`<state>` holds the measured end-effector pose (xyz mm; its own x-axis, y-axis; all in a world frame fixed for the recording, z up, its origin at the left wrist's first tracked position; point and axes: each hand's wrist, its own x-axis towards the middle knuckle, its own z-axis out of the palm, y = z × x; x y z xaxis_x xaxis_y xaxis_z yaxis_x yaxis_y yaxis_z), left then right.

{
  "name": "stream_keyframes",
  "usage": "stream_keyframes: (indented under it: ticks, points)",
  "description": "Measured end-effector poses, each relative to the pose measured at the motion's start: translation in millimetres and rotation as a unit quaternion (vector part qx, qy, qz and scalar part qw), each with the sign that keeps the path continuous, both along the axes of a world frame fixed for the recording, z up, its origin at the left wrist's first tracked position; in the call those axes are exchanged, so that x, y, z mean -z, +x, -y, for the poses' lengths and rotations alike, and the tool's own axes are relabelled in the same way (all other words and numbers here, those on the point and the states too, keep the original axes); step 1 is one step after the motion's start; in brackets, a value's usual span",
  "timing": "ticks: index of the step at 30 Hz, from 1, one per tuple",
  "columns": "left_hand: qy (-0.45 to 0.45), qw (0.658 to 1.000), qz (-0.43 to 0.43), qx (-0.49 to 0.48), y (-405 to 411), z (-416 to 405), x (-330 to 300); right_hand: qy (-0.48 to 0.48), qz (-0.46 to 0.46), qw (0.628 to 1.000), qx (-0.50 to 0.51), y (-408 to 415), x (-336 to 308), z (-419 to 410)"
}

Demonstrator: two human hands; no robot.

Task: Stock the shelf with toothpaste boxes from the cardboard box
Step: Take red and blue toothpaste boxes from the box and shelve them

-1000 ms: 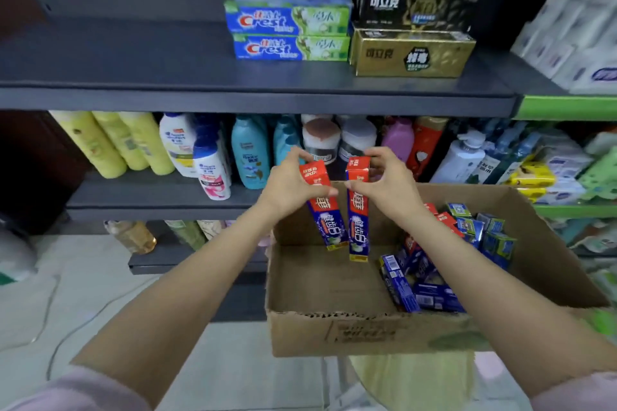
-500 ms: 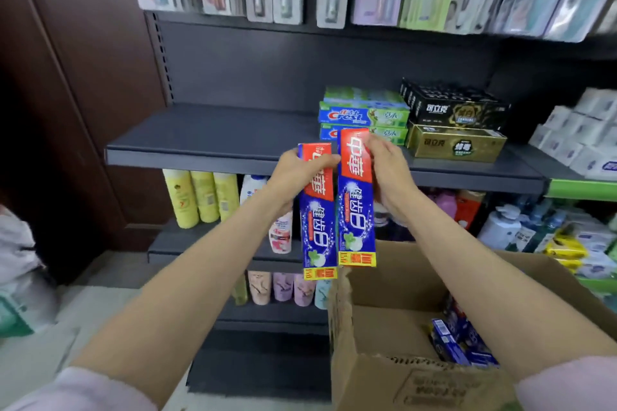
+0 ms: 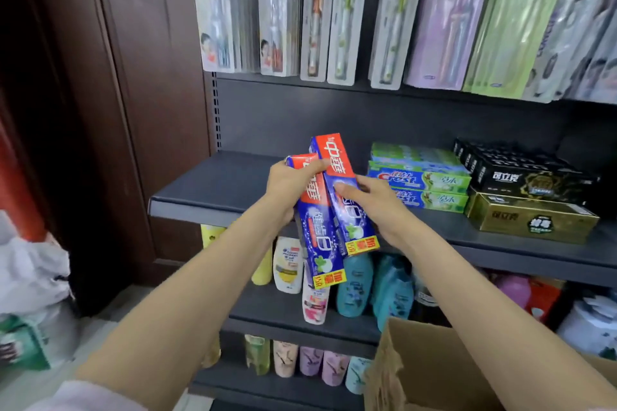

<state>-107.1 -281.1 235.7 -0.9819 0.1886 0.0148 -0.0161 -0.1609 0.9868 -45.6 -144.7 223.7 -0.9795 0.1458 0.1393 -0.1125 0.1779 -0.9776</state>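
At the time of inspection the task was part done: the shelf (image 3: 213, 183) already carried a stack of green-and-blue toothpaste boxes (image 3: 420, 182) and black and gold cartons (image 3: 531, 197) toward its 3 o'clock end, while the 9 o'clock stretch lay bare. Two red-and-blue toothpaste boxes were held in front of the shelf edge, not yet set down. The left hand (image 3: 290, 188) had its fingers closed around the upper part of the left box (image 3: 317, 240), thumb across its red end. The right hand (image 3: 370, 202) gripped the right box (image 3: 347, 197) at mid-length, fingers curled behind and thumb on the printed face. Both boxes touched side by side, the right partly overlapping the left. Their long axes ran from about 11 o'clock to 5 o'clock, red ends uppermost toward the shelf, yellow-tagged ends down. The cardboard box (image 3: 410, 367) sat at 5 o'clock of the view; its contents could not be seen, so remaining stock was undetermined.
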Motion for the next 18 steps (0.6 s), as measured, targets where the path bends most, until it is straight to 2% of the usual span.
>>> stream_keyframes:
  ticks: [5,10,14,18]
  points:
    - [-0.014,0.997,0.059,0.039,-53.4,-1.2,-16.8,0.1,-0.047,0.994,0.023,-51.9,-29.6,-15.7]
    - [0.073,0.992,0.107,0.012,-105.8,0.4,-21.1,0.186,-0.008,0.982,-0.015,-107.0,-52.7,-28.5]
    - [0.139,0.982,0.122,-0.026,-148.5,-2.5,-18.4,0.342,-0.045,0.938,0.023,-157.0,-63.9,-21.8]
    - [0.159,0.977,0.137,-0.037,-191.2,-5.1,-19.0,0.407,-0.025,0.91,0.066,-203.1,-64.2,-22.6]
